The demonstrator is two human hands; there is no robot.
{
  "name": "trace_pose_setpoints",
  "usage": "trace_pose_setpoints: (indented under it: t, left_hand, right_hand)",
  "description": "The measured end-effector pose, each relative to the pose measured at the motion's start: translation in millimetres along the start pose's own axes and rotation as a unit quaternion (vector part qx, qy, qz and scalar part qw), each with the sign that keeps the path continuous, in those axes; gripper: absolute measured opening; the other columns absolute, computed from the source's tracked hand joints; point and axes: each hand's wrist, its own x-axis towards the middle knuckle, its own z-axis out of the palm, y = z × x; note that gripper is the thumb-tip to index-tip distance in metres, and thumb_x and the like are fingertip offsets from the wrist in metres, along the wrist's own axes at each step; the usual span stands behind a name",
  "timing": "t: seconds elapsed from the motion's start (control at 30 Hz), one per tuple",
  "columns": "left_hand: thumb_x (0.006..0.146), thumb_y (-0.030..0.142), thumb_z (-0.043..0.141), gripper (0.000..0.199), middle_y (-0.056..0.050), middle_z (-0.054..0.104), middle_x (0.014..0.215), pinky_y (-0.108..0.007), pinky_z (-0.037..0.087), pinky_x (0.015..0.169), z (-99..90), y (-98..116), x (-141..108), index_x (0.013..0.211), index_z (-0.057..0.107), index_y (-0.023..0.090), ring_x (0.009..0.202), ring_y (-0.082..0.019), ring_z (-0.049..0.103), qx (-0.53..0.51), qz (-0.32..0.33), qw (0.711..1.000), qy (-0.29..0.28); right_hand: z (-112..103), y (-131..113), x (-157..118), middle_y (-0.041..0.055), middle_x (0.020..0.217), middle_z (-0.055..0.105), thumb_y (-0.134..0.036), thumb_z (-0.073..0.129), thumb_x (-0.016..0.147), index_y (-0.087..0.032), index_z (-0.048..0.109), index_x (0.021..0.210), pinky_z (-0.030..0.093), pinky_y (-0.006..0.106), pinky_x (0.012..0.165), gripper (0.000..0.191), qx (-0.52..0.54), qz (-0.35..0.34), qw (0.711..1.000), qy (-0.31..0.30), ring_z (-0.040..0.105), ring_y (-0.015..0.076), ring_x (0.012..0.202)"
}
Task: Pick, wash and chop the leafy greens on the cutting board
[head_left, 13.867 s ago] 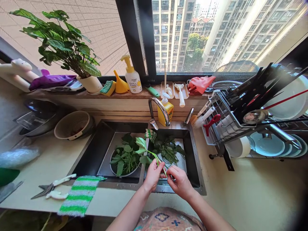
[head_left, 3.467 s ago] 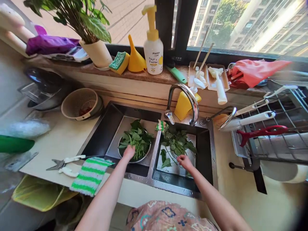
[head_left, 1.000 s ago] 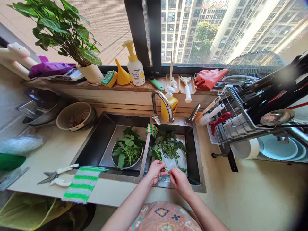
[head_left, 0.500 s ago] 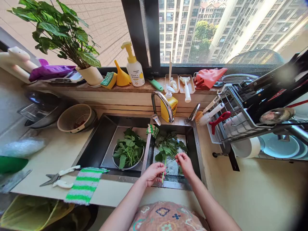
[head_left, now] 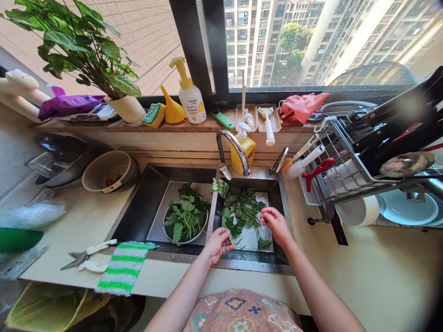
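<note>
Over the front of the right basin, my left hand point(head_left: 218, 245) pinches a thin green stem point(head_left: 231, 239). My right hand point(head_left: 276, 223) hovers above the right side of the same basin, its fingers pressed together; what they hold, if anything, is too small to make out. Leafy greens point(head_left: 244, 210) with long stems lie in the right basin below and beyond both hands. More greens point(head_left: 187, 214) fill a round bowl point(head_left: 167, 233) in the left basin. A green and white cloth point(head_left: 219, 186) hangs over the divider between the basins.
A chrome faucet point(head_left: 238, 147) arches over the divider. Pruning shears point(head_left: 86, 259) and a striped cloth point(head_left: 122, 267) lie on the left counter. A dish rack point(head_left: 346, 170) stands at right; a colander point(head_left: 108, 170) sits at left.
My right hand has moved right, away from my left. My left hand has shifted slightly left and up, and the stem in it is now tilted, with less of it showing.
</note>
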Motion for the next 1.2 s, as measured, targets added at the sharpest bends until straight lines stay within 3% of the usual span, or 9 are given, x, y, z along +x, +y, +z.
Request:
trace_pose_setpoints:
  t: [0.1,0.2,0.53,0.63,0.73,0.83,0.97,1.1,1.2]
  left_hand:
    - [0.065,0.033,0.069,0.033,0.005,0.056,0.062,-0.021,0.049,0.053,12.1,3,2,0.075,0.041,0.019,0.053,-0.007,0.057,-0.011,0.031,0.999,0.004]
    - [0.066,0.035,0.069,0.033,0.005,0.056,0.064,-0.021,0.049,0.052,19.6,3,2,0.076,0.042,0.019,0.053,-0.007,0.055,0.004,0.054,0.999,0.007]
    - [0.06,0.04,0.07,0.037,0.005,0.055,0.061,-0.022,0.048,0.05,26.8,-7,1,0.075,0.044,0.019,0.051,-0.007,0.053,0.066,0.065,0.996,-0.005]
    - [0.059,0.04,0.071,0.037,0.005,0.056,0.061,-0.02,0.047,0.049,25.3,-6,-1,0.076,0.046,0.018,0.05,-0.007,0.053,0.081,0.039,0.996,-0.02]
    - [0.058,0.04,0.072,0.039,0.004,0.057,0.062,-0.02,0.045,0.048,20.0,-4,-8,0.078,0.048,0.017,0.049,-0.007,0.054,0.102,-0.002,0.993,-0.065]
    - [0.057,0.04,0.073,0.039,0.003,0.058,0.061,-0.02,0.043,0.046,9.3,-3,-16,0.078,0.049,0.017,0.048,-0.009,0.056,0.128,-0.038,0.986,-0.097]
    - [0.056,0.042,0.073,0.041,0.002,0.06,0.063,-0.021,0.044,0.048,-8.0,-4,-18,0.077,0.048,0.017,0.05,-0.009,0.057,0.14,-0.05,0.986,-0.073]
    - [0.056,0.044,0.072,0.042,0.003,0.059,0.063,-0.023,0.045,0.051,-15.4,-5,-12,0.076,0.047,0.018,0.051,-0.01,0.057,0.135,-0.037,0.99,-0.024]
    - [0.055,0.044,0.071,0.041,0.003,0.06,0.064,-0.023,0.044,0.052,-12.0,-4,-9,0.075,0.046,0.018,0.052,-0.01,0.058,0.136,-0.032,0.99,-0.015]
  right_hand:
    - [18,27,-32,-0.0015,0.064,0.06,-0.033,0.063,0.07,-0.017,0.06,0.075,0.042,0.021,0.05,0.018,-0.147,0.004,0.981,-0.125,0.053,0.0097,0.054]
    - [27,42,-50,-0.001,0.064,0.059,-0.029,0.059,0.073,-0.017,0.061,0.073,0.041,0.023,0.053,0.013,-0.251,-0.032,0.951,-0.18,0.052,0.0108,0.056]
    - [32,41,-61,-0.0028,0.056,0.054,-0.013,0.049,0.072,-0.017,0.058,0.063,0.031,0.02,0.05,0.013,-0.432,-0.135,0.871,-0.188,0.045,0.0097,0.052]
    - [32,45,-61,-0.0036,0.056,0.053,-0.011,0.049,0.069,-0.017,0.057,0.062,0.03,0.02,0.051,0.013,-0.423,-0.15,0.872,-0.195,0.044,0.009,0.053]
    - [31,45,-46,-0.0035,0.057,0.055,-0.015,0.054,0.068,-0.018,0.056,0.061,0.033,0.02,0.052,0.008,-0.331,-0.123,0.927,-0.128,0.046,0.0096,0.054]
    - [22,33,-14,-0.0004,0.062,0.061,-0.025,0.063,0.063,-0.017,0.055,0.06,0.036,0.02,0.046,0.012,-0.091,-0.048,0.994,0.031,0.051,0.0099,0.052]
    - [-1,-1,27,0.0002,0.076,0.066,-0.031,0.068,0.056,-0.018,0.05,0.063,0.04,0.017,0.044,0.024,0.1,-0.041,0.981,0.16,0.054,0.0069,0.053]
    - [-20,-33,39,-0.0052,0.069,0.062,-0.028,0.07,0.055,-0.019,0.049,0.066,0.043,0.015,0.047,0.025,0.18,-0.099,0.956,0.211,0.054,0.0048,0.055]
    - [-20,-35,27,-0.0052,0.066,0.061,-0.029,0.071,0.058,-0.019,0.051,0.069,0.044,0.015,0.047,0.025,0.159,-0.113,0.96,0.2,0.055,0.0057,0.055]
